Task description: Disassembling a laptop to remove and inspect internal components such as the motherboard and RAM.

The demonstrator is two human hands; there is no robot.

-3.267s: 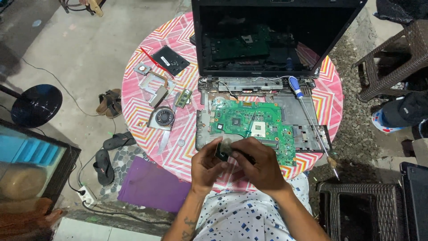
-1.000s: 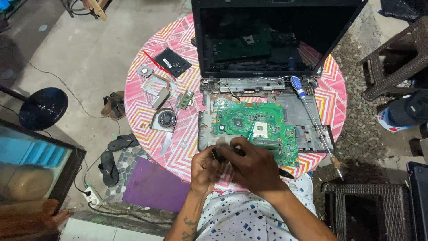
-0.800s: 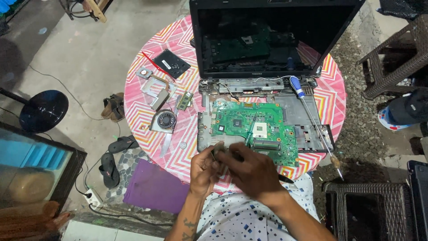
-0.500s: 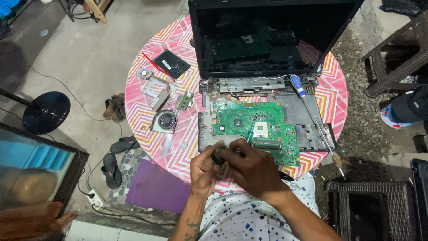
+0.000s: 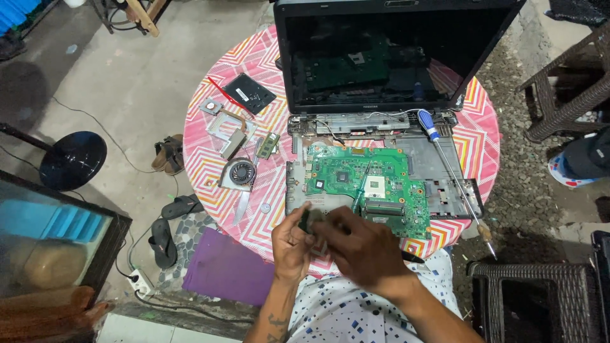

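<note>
My left hand (image 5: 291, 246) and my right hand (image 5: 363, 253) meet at the near edge of an opened laptop base (image 5: 445, 190). Together they pinch a small dark part (image 5: 309, 222), mostly hidden by the fingers. Just beyond them lies the green motherboard (image 5: 359, 184) in the base. The laptop's dark screen (image 5: 381, 57) stands upright behind it. A blue-handled screwdriver (image 5: 427, 127) lies along the base's right side, its long shaft running toward the table edge.
On the round table's pink zigzag cloth (image 5: 210, 165) lie a cooling fan (image 5: 241, 173), a metal bracket (image 5: 226, 126), a memory stick (image 5: 269, 145) and a black flat drive (image 5: 251, 94). Wicker chairs (image 5: 565, 89) stand right. A purple mat (image 5: 229, 267), sandals (image 5: 166, 225) and a black round stand base (image 5: 73, 159) sit left.
Both hands have stayed at the laptop's near edge with the small part. The fingers have shifted slightly around it, and the view has drifted a little.
</note>
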